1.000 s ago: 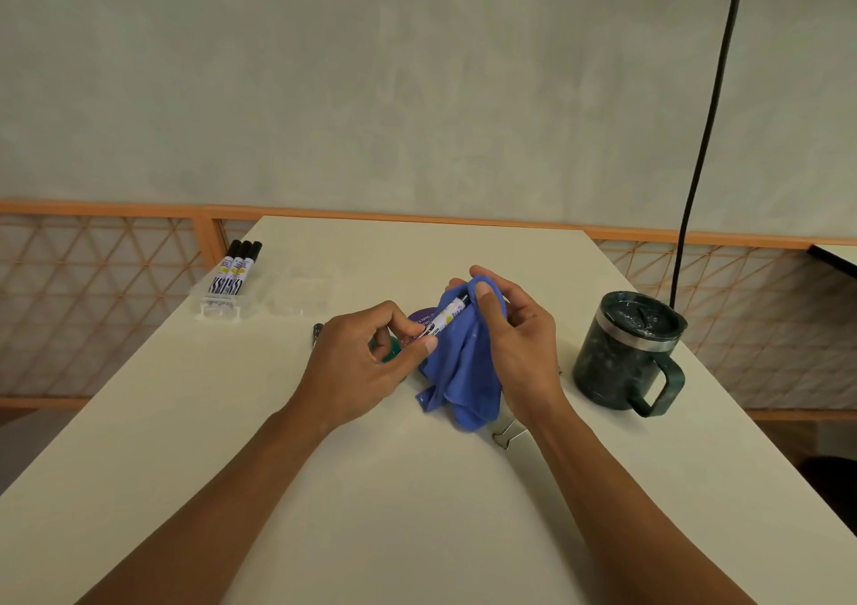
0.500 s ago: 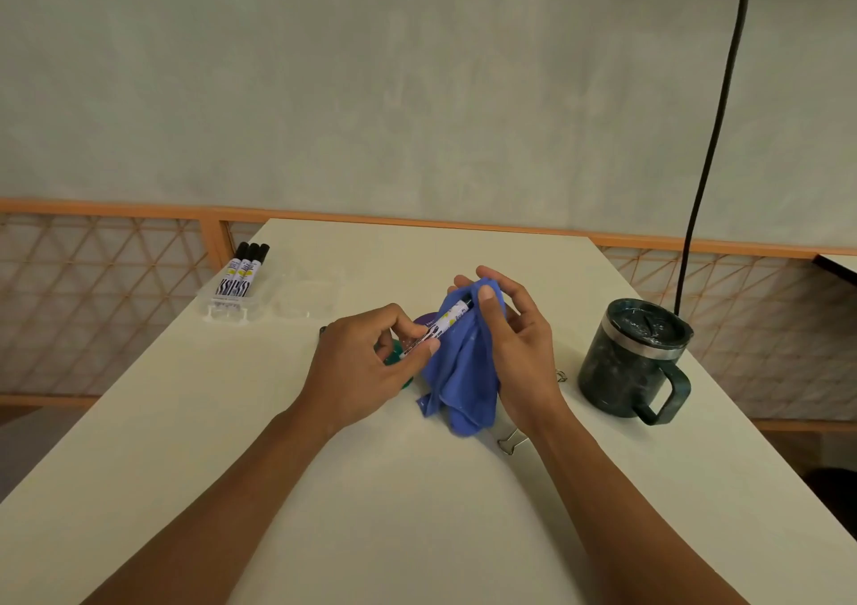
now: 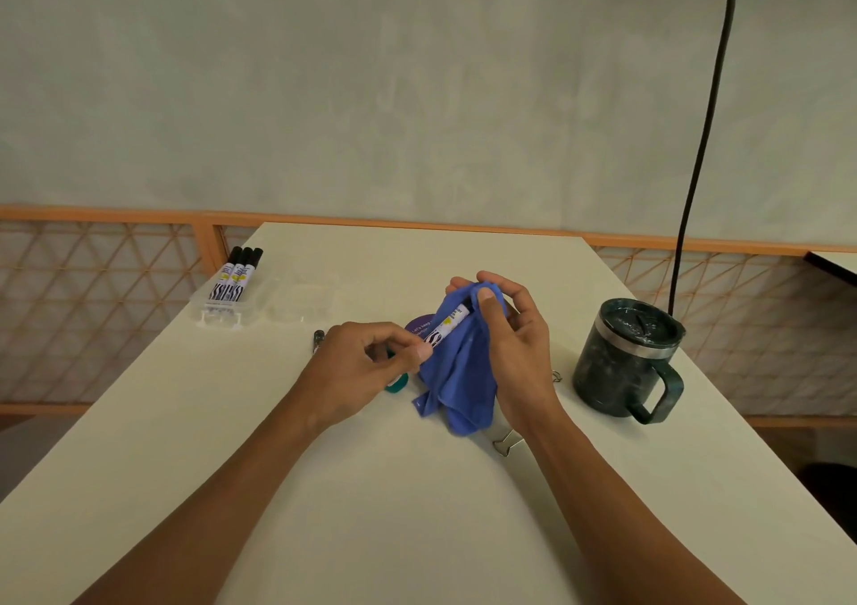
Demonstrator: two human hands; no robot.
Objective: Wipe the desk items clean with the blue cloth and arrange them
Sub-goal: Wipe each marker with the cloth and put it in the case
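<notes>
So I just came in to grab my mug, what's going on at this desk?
A person is wiping a marker with the blue cloth. The left hand pinches the marker's near end, while the right hand grips the cloth wrapped over its far end. Three more markers lie side by side in a clear tray at the far left of the desk. The dark lidded mug stands to the right, untouched, and a binder clip lies by the right wrist.
</notes>
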